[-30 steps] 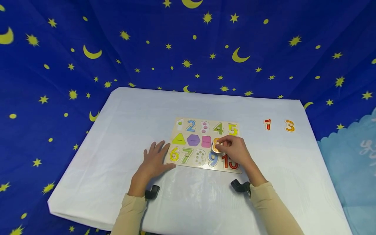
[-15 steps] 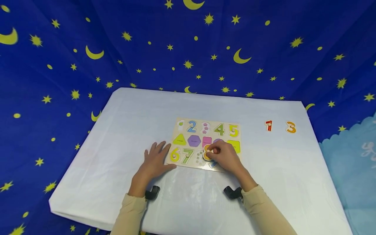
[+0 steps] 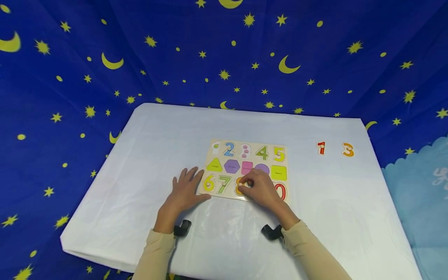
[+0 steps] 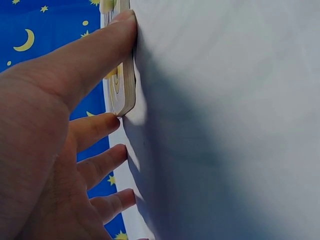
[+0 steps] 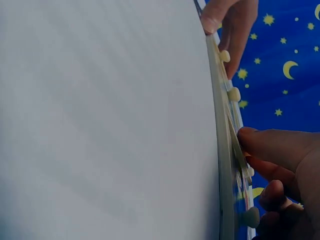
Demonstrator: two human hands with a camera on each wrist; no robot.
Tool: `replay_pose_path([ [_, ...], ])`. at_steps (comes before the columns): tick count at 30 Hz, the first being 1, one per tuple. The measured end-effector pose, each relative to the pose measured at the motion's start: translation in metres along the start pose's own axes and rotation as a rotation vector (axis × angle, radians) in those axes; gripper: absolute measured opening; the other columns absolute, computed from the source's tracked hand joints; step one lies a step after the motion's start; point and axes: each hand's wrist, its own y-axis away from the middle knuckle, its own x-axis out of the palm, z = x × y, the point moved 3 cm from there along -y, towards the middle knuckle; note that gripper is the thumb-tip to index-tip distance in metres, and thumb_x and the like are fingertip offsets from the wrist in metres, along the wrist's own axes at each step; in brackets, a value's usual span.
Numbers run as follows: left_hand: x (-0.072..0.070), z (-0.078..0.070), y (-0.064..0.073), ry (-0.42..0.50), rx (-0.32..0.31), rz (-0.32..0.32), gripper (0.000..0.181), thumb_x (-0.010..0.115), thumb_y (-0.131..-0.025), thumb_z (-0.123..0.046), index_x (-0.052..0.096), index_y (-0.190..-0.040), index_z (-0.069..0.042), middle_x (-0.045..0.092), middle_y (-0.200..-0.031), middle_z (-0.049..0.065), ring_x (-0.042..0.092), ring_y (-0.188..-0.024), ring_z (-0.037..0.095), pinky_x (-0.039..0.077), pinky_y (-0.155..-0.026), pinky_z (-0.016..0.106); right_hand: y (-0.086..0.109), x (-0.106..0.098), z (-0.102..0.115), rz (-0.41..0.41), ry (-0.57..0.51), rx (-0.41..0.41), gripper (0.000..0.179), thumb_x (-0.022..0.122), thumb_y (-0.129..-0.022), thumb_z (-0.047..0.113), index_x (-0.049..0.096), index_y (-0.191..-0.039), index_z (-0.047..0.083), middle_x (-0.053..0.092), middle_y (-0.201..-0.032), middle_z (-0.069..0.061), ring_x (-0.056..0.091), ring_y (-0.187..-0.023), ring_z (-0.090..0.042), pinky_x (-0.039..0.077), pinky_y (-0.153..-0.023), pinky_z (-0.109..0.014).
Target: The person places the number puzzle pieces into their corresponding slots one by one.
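Note:
A wooden number puzzle board (image 3: 253, 153) lies on the white-covered table in the head view. At its left edge my left hand (image 3: 183, 192) is spread, with the thumb at the front corner. The left wrist view shows that thumb (image 4: 107, 42) resting against the board's edge (image 4: 129, 90). My right hand (image 3: 262, 188) pinches the orange number 8 puzzle piece (image 3: 238, 190) over the bottom row, right of the green 7 (image 3: 223, 184). In the right wrist view the piece (image 5: 237, 145) sits tilted, partly above the board. The hand covers the 9 and part of the 10.
Two loose pieces, a red 1 (image 3: 321, 148) and an orange 3 (image 3: 348, 149), lie right of the board. Their printed recesses, 1 (image 3: 215, 147) and 3 (image 3: 245, 151), show in the top row. A blue starry cloth (image 3: 224, 50) hangs behind the table.
My right hand has moved left and slightly toward me with the 8, from over the middle row's circle to the bottom-row recess beside the 7. The left hand stays put.

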Motion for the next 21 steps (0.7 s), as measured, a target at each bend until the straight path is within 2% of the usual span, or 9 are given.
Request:
replay_pose_path([
  [10,0.001,0.002,-0.001,-0.01,-0.018,0.008,0.094,0.075,-0.076,-0.054,0.034,-0.15,-0.013,0.024,-0.155,0.014,0.009,-0.142,0.042,0.008,-0.105,0.069,-0.002,0.004,0.005,0.0,0.071,-0.029,0.017,0.084,-0.072,0.03,0.074,-0.078,0.019,0.05,-0.067,0.005,0.041,-0.065,-0.011,0.033,-0.061,-0.029],
  [16,-0.001,0.001,0.0,-0.006,-0.024,0.016,0.094,0.075,-0.077,-0.053,0.034,-0.15,-0.012,0.024,-0.155,0.014,0.008,-0.142,0.042,0.007,-0.105,0.069,-0.002,0.0,0.003,-0.003,0.064,-0.066,0.021,0.083,-0.072,0.036,0.075,-0.081,0.018,0.05,-0.072,0.005,0.041,-0.069,-0.011,0.034,-0.064,-0.029],
  [21,0.0,0.001,-0.001,-0.006,-0.022,0.023,0.094,0.075,-0.077,-0.053,0.034,-0.15,-0.012,0.024,-0.155,0.015,0.008,-0.142,0.042,0.008,-0.105,0.07,-0.002,-0.012,-0.007,0.016,0.016,0.009,0.022,0.082,-0.074,0.038,0.073,-0.082,0.019,0.054,-0.082,0.004,0.043,-0.077,-0.013,0.037,-0.07,-0.03],
])
